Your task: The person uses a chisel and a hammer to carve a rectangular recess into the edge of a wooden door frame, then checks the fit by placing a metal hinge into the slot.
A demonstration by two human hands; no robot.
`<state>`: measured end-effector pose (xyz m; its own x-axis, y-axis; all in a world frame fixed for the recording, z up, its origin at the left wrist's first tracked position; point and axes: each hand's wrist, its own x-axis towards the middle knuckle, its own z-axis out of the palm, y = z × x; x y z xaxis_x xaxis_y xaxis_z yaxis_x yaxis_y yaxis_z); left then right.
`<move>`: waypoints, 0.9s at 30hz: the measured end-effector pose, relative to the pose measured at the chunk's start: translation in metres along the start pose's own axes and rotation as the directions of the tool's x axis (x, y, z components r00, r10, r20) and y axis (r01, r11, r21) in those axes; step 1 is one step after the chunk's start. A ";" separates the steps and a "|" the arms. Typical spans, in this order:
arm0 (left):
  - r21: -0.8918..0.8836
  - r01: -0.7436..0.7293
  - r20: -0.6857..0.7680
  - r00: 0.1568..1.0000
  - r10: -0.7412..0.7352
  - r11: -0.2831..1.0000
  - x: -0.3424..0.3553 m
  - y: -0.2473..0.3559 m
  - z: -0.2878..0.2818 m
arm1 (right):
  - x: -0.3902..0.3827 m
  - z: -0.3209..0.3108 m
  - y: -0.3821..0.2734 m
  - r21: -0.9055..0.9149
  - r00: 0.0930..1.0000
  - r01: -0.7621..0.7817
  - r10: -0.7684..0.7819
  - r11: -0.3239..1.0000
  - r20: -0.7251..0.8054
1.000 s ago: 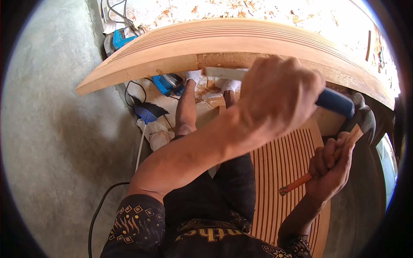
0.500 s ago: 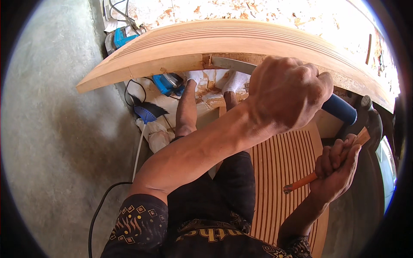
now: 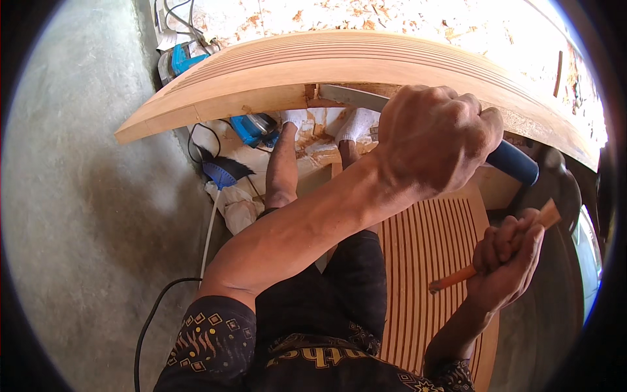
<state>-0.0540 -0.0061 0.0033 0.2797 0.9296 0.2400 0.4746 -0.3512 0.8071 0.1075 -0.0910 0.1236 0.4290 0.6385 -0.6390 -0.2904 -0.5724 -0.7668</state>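
Note:
My left hand point(image 3: 437, 144) is closed round the dark blue handle point(image 3: 513, 163) of a chisel, my forearm crossing the middle of the view. Its steel blade point(image 3: 353, 98) reaches into a rough recess in the edge of a curved, grooved wooden board point(image 3: 215, 97). Lower at the right, my right hand point(image 3: 506, 255) grips an orange-handled hammer point(image 3: 457, 277), with pale wood showing at the upper end; the dark metal head point(image 3: 555, 166) behind it is blurred. A second grooved wooden panel point(image 3: 424, 228) lies beneath that hand.
Blue power tools point(image 3: 251, 127) with cables sit under and behind the board. A blue-headed broom point(image 3: 222, 171) and white bag point(image 3: 238, 212) are beside my legs. Concrete floor point(image 3: 78, 228) spans the left; my socked feet point(image 3: 356, 123) are below the board. Wood shavings point(image 3: 300, 16) lie beyond.
Since a second ago my left hand and chisel have shifted slightly right, the blade settling in the recess. My right hand has moved a little right and down with the hammer.

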 end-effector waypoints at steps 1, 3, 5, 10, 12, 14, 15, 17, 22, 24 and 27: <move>0.016 0.026 0.026 0.999 -0.026 1.000 0.001 0.001 0.001 | 0.000 0.001 0.001 0.034 0.999 0.029 -0.028 0.999 -0.029; 0.049 0.076 0.079 0.994 -0.080 0.996 0.004 0.003 0.002 | 0.001 -0.009 -0.002 -0.050 1.000 -0.018 0.019 0.999 0.020; 0.023 0.063 0.073 0.995 -0.064 0.998 0.004 0.002 -0.001 | 0.002 -0.011 -0.003 0.005 0.999 -0.025 0.025 1.000 0.021; 0.049 0.071 0.092 0.993 -0.075 0.996 0.005 0.001 -0.002 | -0.002 -0.017 -0.001 -0.072 0.988 -0.080 0.089 0.994 0.127; 0.073 0.055 0.077 0.995 -0.061 0.996 0.005 0.002 -0.005 | 0.000 -0.013 -0.004 0.091 0.998 -0.055 0.053 0.994 0.024; 0.059 0.041 0.055 0.998 -0.044 0.997 0.002 0.000 -0.002 | -0.002 -0.010 -0.002 0.076 0.998 -0.056 0.057 0.996 -0.017; 0.052 0.034 0.044 0.998 -0.036 0.998 0.002 0.000 -0.001 | -0.004 -0.009 0.001 -0.019 0.997 -0.073 0.073 0.997 -0.009; 0.072 0.053 0.065 0.996 -0.057 0.996 0.001 0.000 -0.004 | -0.004 -0.008 0.002 -0.066 0.997 -0.072 0.071 0.995 -0.017; 0.088 0.035 0.014 0.999 -0.036 0.996 -0.002 -0.004 0.003 | -0.001 -0.011 -0.001 -0.117 0.994 -0.112 0.113 0.987 0.007; 0.137 0.036 0.023 0.999 -0.040 0.990 -0.004 -0.007 -0.002 | 0.000 -0.006 0.003 -0.068 0.998 -0.064 0.064 0.996 -0.011; 0.120 -0.012 -0.036 0.999 0.016 0.993 -0.003 -0.010 0.003 | -0.001 0.000 0.005 -0.079 0.996 -0.085 0.083 0.993 -0.029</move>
<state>-0.0569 -0.0059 -0.0074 0.2567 0.9273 0.2724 0.5677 -0.3728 0.7340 0.1054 -0.0946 0.1200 0.4277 0.5740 -0.6983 -0.2575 -0.6631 -0.7028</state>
